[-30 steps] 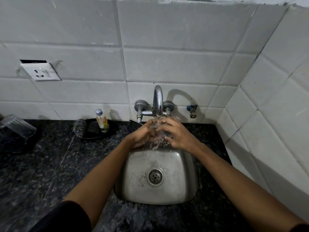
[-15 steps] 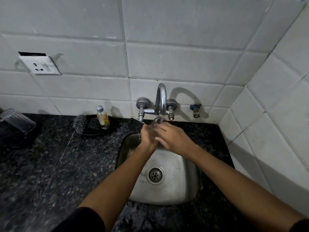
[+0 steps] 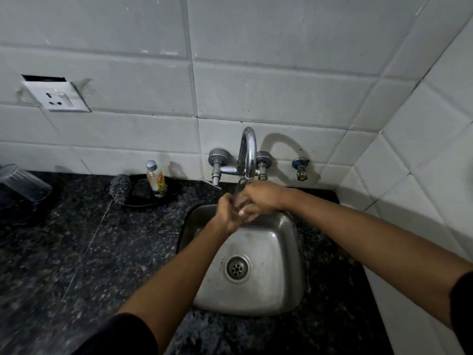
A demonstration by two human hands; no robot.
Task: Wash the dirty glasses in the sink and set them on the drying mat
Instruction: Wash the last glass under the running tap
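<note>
Both hands meet under the tap spout point(image 3: 247, 155), over the back of the steel sink point(image 3: 281, 254). A clear glass point(image 3: 240, 188) is held between them, tilted, its rim just below the spout; most of it is hidden by fingers. My left hand point(image 3: 226, 213) grips it from the left and below. My right hand point(image 3: 258, 197) wraps it from the right and above. Another clear glass point(image 3: 24, 180) rests tilted at the far left, on a dark mat point(image 3: 18, 213) that is hard to make out.
A black dish point(image 3: 146, 198) behind the sink's left side holds a steel scrubber point(image 3: 120, 192) and a small bottle point(image 3: 156, 178). A tap lever point(image 3: 210, 183) sticks out leftward. Dark granite counter point(image 3: 89, 252) surrounds the sink; tiled walls stand behind and right. A socket point(image 3: 57, 96) sits on the wall.
The view has shifted left, so the sink and hands sit further right. My hands have turned the glass; the left hand now grips it lower, the right hand lies over it.
</note>
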